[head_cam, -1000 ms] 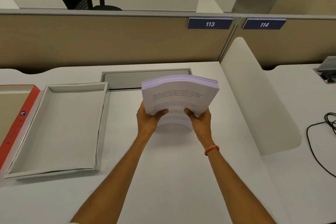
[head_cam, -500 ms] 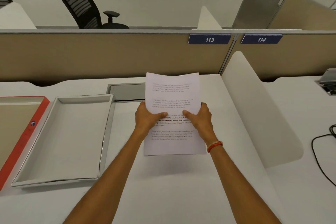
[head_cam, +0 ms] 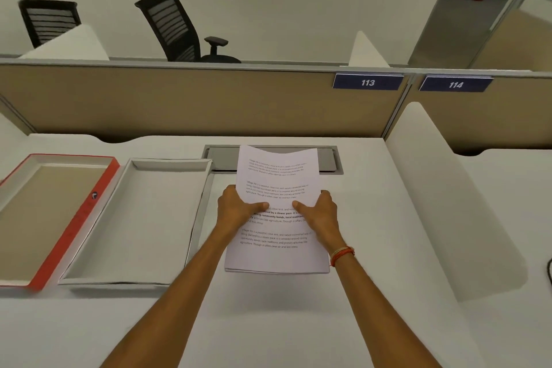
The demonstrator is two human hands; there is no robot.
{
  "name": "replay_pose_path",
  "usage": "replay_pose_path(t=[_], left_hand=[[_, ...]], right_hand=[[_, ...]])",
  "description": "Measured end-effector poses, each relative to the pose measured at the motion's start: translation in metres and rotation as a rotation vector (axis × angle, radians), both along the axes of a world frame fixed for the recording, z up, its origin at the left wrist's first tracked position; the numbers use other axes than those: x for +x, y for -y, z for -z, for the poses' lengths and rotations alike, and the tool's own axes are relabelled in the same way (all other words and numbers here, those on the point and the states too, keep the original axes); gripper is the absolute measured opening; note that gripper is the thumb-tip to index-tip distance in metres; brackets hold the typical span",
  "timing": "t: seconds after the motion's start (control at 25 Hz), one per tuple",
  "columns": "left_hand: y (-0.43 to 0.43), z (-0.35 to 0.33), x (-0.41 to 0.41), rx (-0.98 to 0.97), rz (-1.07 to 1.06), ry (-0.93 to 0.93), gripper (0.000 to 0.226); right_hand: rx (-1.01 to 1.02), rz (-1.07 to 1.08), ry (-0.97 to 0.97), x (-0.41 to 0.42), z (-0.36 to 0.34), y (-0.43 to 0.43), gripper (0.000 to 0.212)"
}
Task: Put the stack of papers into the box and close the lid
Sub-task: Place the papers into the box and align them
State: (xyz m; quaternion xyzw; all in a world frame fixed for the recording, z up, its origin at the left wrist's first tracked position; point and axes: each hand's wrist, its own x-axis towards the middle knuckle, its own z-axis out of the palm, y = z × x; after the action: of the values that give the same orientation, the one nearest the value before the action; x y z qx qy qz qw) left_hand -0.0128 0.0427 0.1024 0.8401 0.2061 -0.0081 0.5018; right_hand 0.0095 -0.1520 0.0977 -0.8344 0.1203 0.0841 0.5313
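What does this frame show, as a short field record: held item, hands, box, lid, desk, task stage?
held item: papers, printed side up, far edge sagging
left hand: grips the stack's left edge, thumb on top
right hand: grips the right edge, thumb on top; orange band at the wrist
box: white, open, empty, left of the stack
lid: red-edged, off, inside up, left of the box
desk: white, with a grey hatch partly behind the papers
task stage: papers not yet in the box, lid not on

The stack of papers (head_cam: 277, 188), bowed and edge-on a second ago, now faces up flat between both hands, its top sheet readable.
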Motion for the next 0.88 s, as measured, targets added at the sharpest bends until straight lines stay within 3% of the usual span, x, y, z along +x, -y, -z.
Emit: replay_pose_path(t=[0.88], left_hand=[[-0.286,0.013,-0.038,0.023,-0.037,-0.051,0.06]], right_hand=[[0.032,-0.096,-0.046,-0.034,0.021,-0.291,0.048]])
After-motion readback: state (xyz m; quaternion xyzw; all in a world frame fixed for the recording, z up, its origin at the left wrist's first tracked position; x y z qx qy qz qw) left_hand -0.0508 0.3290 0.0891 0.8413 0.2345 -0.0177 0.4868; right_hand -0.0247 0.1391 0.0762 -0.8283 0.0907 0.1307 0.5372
